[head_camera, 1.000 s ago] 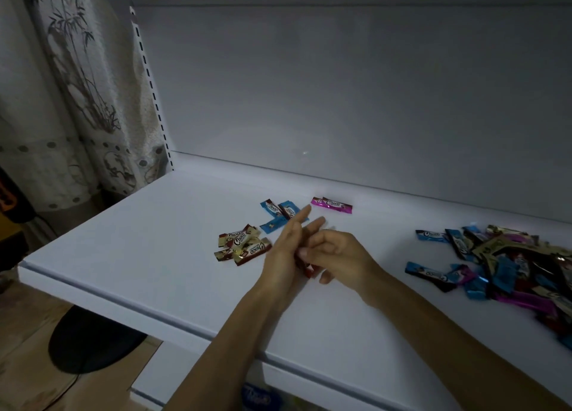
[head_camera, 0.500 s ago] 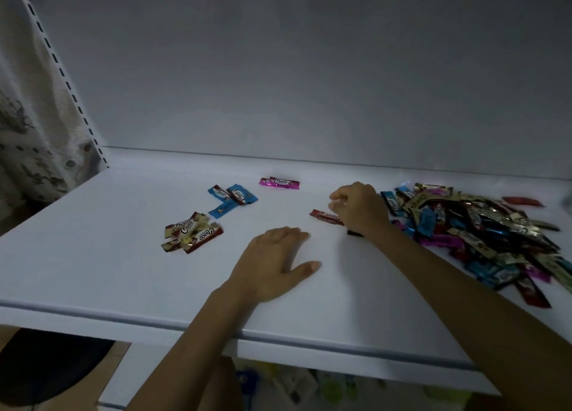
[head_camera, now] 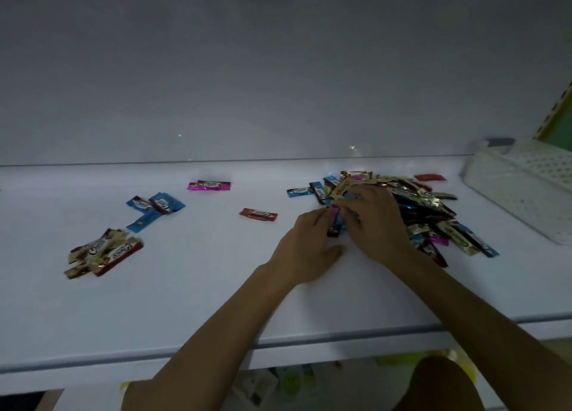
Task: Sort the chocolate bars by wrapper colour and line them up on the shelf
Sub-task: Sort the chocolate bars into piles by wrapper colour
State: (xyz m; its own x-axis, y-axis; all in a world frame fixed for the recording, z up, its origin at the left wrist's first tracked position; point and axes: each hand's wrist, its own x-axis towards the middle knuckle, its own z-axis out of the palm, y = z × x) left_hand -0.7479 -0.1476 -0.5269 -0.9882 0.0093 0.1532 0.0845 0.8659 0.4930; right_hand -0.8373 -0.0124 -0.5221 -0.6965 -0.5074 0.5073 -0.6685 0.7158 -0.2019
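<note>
A white shelf (head_camera: 185,302) is shown in dim light. A white basket (head_camera: 526,187) is set well to the right of the hands. A mixed heap of chocolate bars (head_camera: 427,206) is spread under and beyond the right hand (head_camera: 374,222), which is laid on its left edge with fingers spread; whether a bar is pinched cannot be told. The left hand (head_camera: 309,249) is placed at the same edge, its grip hidden. Between both, a few bars (head_camera: 335,225) are seen, long axes pointing away. Sorted groups are laid to the left: gold bars (head_camera: 102,252) farthest, blue bars (head_camera: 154,208), pink bars (head_camera: 209,185), and a single red bar (head_camera: 258,214) nearest the left hand.
</note>
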